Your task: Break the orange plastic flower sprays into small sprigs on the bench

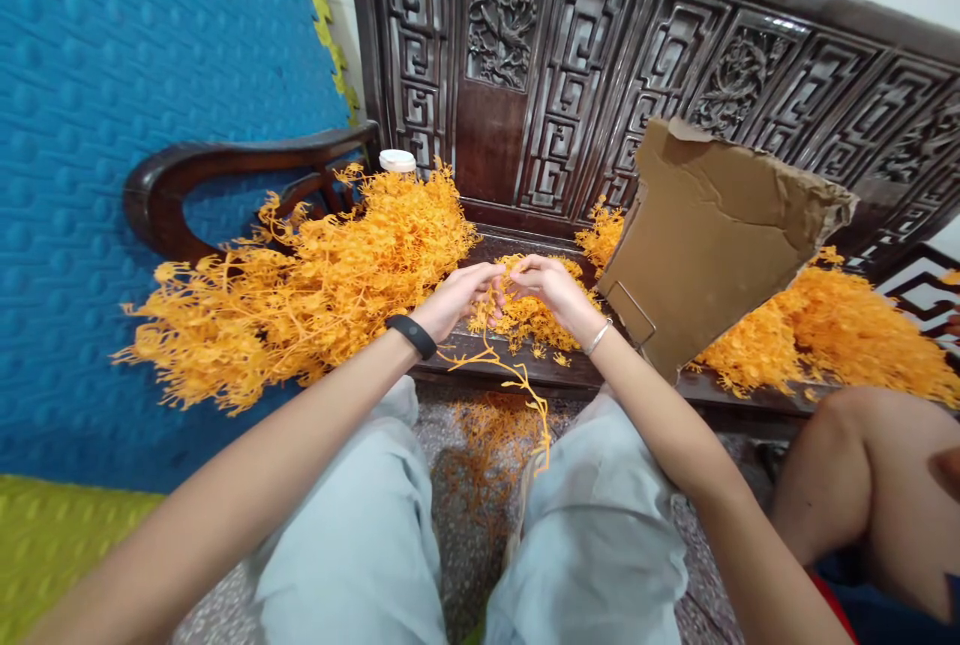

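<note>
My left hand [459, 297], with a black band on its wrist, and my right hand [553, 288], with a thin bangle, meet over the seat of a dark carved wooden bench [525, 75]. Both are pinched on an orange plastic sprig [501, 365] whose stem hangs down between my knees. A small heap of orange sprigs [529, 317] lies just under my fingers. A big pile of orange sprigs [315, 285] covers the bench's left end by the armrest [225, 170].
A torn cardboard sheet [705, 235] leans on the bench to the right, with another orange pile [832, 335] behind it. A white cap [397, 160] shows behind the left pile. Another person's bare knee [870, 465] is at lower right. Blue padded mat [112, 75] on the left. Orange scraps [484, 440] litter the floor.
</note>
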Tool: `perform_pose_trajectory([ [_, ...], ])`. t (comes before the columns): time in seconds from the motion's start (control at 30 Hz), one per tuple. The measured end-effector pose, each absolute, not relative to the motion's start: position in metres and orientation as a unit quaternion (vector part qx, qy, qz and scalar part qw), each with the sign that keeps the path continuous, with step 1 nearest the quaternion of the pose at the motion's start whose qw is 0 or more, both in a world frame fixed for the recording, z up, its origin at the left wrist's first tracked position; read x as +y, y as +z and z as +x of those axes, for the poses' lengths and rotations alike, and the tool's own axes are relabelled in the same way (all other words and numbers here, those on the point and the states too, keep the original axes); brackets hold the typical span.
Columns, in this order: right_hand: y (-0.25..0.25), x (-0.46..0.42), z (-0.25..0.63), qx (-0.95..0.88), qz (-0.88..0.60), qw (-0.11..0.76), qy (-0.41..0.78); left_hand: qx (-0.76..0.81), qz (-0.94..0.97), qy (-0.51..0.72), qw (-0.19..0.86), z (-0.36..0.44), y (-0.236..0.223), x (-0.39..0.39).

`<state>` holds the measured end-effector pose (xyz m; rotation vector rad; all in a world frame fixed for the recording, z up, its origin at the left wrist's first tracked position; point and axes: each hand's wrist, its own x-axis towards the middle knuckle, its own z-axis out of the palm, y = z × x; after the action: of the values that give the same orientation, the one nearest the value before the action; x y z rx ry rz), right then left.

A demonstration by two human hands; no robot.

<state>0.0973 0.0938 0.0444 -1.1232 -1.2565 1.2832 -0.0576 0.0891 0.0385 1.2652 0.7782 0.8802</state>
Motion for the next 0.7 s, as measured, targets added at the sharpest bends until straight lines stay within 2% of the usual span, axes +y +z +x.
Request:
perform_pose_trajectory([
  [0.17,0.044,0.1,0.1,-0.491,-0.492,0.5,0.517,0.313,0.542,0.398,0.671,-0.049,0.037,0.089],
  [0.3,0.038,0.11,0.1,-0.489,-0.528,0.509,0.472,0.33,0.456,0.427,0.708,-0.037,0.032,0.09],
  [0.43,0.032,0.12,0.098,-0.5,-0.548,0.504,0.442,0.358,0.383,0.491,0.696,-0.022,0.03,0.093],
  [0.7,0.013,0.146,0.095,-0.466,-0.579,0.554,0.376,0.383,0.313,0.52,0.697,-0.003,0.022,0.113],
])
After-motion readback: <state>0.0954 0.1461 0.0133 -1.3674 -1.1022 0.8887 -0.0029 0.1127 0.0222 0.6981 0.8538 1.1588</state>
